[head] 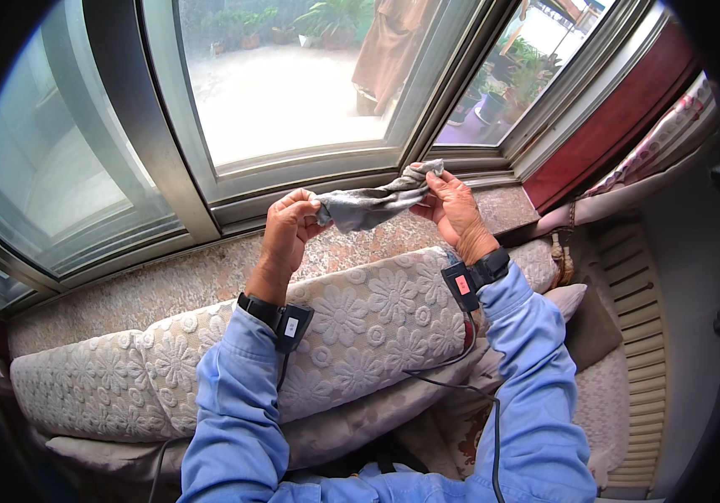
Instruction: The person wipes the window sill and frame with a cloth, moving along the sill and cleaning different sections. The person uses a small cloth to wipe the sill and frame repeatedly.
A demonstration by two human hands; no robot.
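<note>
A grey cloth (369,204) is stretched between my two hands above the stone window sill. My left hand (291,226) pinches its left end between thumb and fingers. At the cloth's bunched right end, my right hand (451,207) grips it near the lower corner of the window frame. The cloth looks creased and sags a little in the middle. Behind it stands a metal-framed sliding window (310,170) with glass panes.
A sofa back (347,314) with a flower-patterned cover runs below the speckled stone sill (165,295). At the right are a tied curtain (624,188) with a tassel (562,261) and a ribbed light panel (633,352). Black cables (448,383) hang from both wrist devices.
</note>
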